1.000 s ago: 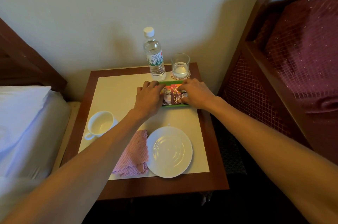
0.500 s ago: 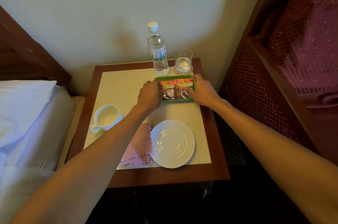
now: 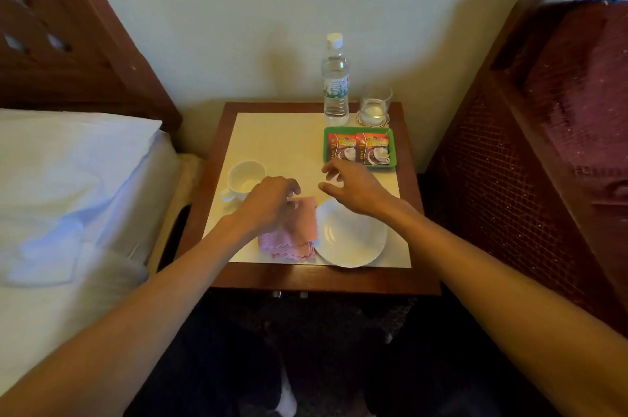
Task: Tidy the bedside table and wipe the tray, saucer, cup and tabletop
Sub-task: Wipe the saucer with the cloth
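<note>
Both hands off small green plastic tray, now parked back-right. Left hand curls over pink woven cloth, grip unclear; right hand spread, empty, above white ceramic saucer. Wiping next, probably.

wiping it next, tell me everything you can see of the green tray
The green tray is small, rectangular, low-rimmed, seemingly plastic. It lies flat at the back right of the tabletop, in front of the water bottle and the glass. Two red sachets lie side by side in it, hiding most of its floor. No hand touches it; the right hand hovers near its front edge.
</note>
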Motion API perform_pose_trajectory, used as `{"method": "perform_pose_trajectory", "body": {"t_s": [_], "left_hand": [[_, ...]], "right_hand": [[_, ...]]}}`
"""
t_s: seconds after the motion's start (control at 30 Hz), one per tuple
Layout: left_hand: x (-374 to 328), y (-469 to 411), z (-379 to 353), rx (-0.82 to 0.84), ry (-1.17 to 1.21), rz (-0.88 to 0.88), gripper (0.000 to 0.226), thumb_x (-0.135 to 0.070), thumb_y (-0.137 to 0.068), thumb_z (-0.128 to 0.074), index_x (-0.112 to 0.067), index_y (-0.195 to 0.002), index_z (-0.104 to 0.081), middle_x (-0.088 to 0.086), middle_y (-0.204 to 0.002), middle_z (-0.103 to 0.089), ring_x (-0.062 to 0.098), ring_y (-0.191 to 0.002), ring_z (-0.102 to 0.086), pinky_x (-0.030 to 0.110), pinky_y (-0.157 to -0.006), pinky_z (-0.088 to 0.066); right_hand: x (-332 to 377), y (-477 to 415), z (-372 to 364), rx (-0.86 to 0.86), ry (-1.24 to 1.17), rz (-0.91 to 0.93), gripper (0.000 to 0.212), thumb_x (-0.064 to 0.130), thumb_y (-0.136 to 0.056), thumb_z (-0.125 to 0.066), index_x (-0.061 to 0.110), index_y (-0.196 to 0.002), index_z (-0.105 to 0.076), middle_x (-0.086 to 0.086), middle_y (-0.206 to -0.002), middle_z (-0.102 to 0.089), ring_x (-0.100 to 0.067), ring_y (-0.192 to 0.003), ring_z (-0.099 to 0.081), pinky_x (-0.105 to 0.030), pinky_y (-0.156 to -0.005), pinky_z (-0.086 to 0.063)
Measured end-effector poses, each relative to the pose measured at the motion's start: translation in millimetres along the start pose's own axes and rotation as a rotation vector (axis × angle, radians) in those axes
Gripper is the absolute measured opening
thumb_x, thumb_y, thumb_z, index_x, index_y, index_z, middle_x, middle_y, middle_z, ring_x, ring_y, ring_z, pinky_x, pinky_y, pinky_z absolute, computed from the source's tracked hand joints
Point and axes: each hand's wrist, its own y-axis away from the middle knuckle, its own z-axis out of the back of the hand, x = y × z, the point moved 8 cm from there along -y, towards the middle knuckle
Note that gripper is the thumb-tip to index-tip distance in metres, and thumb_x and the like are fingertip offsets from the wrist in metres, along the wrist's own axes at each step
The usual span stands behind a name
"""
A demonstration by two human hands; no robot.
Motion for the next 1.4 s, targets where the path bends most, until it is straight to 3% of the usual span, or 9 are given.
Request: {"method": "perform_pose_trajectory", "body": {"t_s": [0.27, 0.43, 0.57, 0.67, 0.9, 1.03, 1.1, 1.23, 1.4], "left_hand": [[26.3, 36.1, -7.9, 0.065, -0.140, -0.053, 0.026, -0.002, -0.085, -0.059, -0.009, -0.108, -0.064, 0.009, -0.115, -0.059, 0.027, -0.106, -0.058, 0.032, -0.069, -0.042], [39.4, 43.2, -5.3, 0.007, -0.103, 0.005, 0.037, -0.006, -0.083, -0.061, -0.008, -0.119, -0.059, 0.009, -0.127, -0.056, 0.033, -0.105, -0.062, 0.047, -0.077, -0.056], [40.8, 49.5, 11.5, -0.031, -0.046, 0.048, 0.027, -0.012, -0.081, -0.069, -0.013, -0.108, -0.065, 0.007, -0.101, -0.068, 0.031, -0.092, -0.065, 0.038, -0.069, -0.054], [34.4, 51.4, 29.0, 0.052, 0.130, 0.003, 0.012, -0.014, -0.081, -0.071, -0.017, -0.074, -0.062, 0.004, -0.072, -0.062, 0.027, -0.075, -0.060, 0.027, -0.057, -0.038], [6.3, 54.6, 63.0, 0.255, 0.921, 0.060, 0.029, -0.014, -0.086, -0.075, -0.009, -0.112, -0.063, 0.007, -0.103, -0.069, 0.019, -0.094, -0.067, 0.027, -0.075, -0.056], [-7.1, 43.7, 54.4, 0.095, 1.166, 0.190, 0.035, -0.022, -0.092, -0.069, -0.008, -0.121, -0.058, 0.014, -0.110, -0.067, 0.025, -0.092, -0.068, 0.032, -0.079, -0.057], [-5.2, 40.3, 36.0, 0.039, 1.128, 0.300, 0.034, -0.030, -0.097, -0.062, -0.004, -0.118, -0.057, 0.018, -0.106, -0.067, 0.025, -0.083, -0.066, 0.033, -0.075, -0.056], [-15.0, 39.1, -11.9, 0.098, 0.843, 0.390, 0.025, -0.031, -0.098, -0.059, -0.006, -0.099, -0.057, 0.014, -0.089, -0.060, 0.025, -0.072, -0.058, 0.032, -0.067, -0.052], [-31.0, 35.0, -44.0, 0.065, 0.455, 0.447, 0.040, -0.033, -0.092, -0.066, -0.008, -0.066, -0.049, 0.024, -0.075, -0.062, 0.034, -0.073, -0.065, 0.039, -0.060, -0.050]], "right_hand": [[41.3, -8.0, -71.6, 0.249, 0.440, 0.012, 0.072, 0.046, -0.083, -0.074, 0.016, -0.143, -0.047, -0.008, -0.138, -0.058, -0.032, -0.126, -0.050, -0.042, -0.101, -0.040], [51.9, -13.8, -78.4, 0.223, 0.377, 0.008, 0.028, 0.032, -0.085, -0.073, 0.013, -0.105, -0.073, -0.011, -0.104, -0.072, -0.031, -0.100, -0.063, -0.032, -0.071, -0.040], [63.6, -5.9, -63.9, 0.308, 0.089, -0.011, 0.025, 0.029, -0.088, -0.073, 0.009, -0.104, -0.071, -0.010, -0.102, -0.070, -0.023, -0.092, -0.059, -0.033, -0.075, -0.042], [68.7, 8.8, -43.7, 0.347, -0.133, -0.023, 0.024, 0.028, -0.092, -0.069, 0.010, -0.106, -0.071, -0.009, -0.103, -0.070, -0.020, -0.092, -0.059, -0.032, -0.077, -0.043], [55.5, 34.0, 11.5, 0.161, -0.598, -0.098, 0.017, 0.031, -0.096, -0.062, 0.026, -0.111, -0.067, -0.001, -0.110, -0.070, -0.018, -0.104, -0.066, -0.036, -0.089, -0.058], [26.5, 42.0, 45.5, -0.080, -0.520, -0.159, 0.033, 0.032, -0.097, -0.060, 0.013, -0.125, -0.059, -0.004, -0.115, -0.066, -0.023, -0.110, -0.063, -0.032, -0.078, -0.060], [16.3, 53.4, 68.1, -0.202, -0.411, -0.143, 0.027, 0.026, -0.099, -0.059, 0.013, -0.122, -0.060, 0.001, -0.112, -0.067, -0.018, -0.108, -0.062, -0.023, -0.081, -0.055], [-14.2, 76.4, 94.3, -0.310, -0.246, -0.215, 0.031, 0.029, -0.101, -0.054, 0.009, -0.124, -0.059, -0.006, -0.121, -0.065, -0.022, -0.111, -0.060, -0.042, -0.097, -0.049], [-47.8, 105.6, 106.4, -0.382, -0.268, -0.320, 0.034, 0.037, -0.102, -0.048, 0.011, -0.119, -0.061, -0.004, -0.112, -0.066, -0.020, -0.102, -0.061, -0.028, -0.078, -0.042]]}}
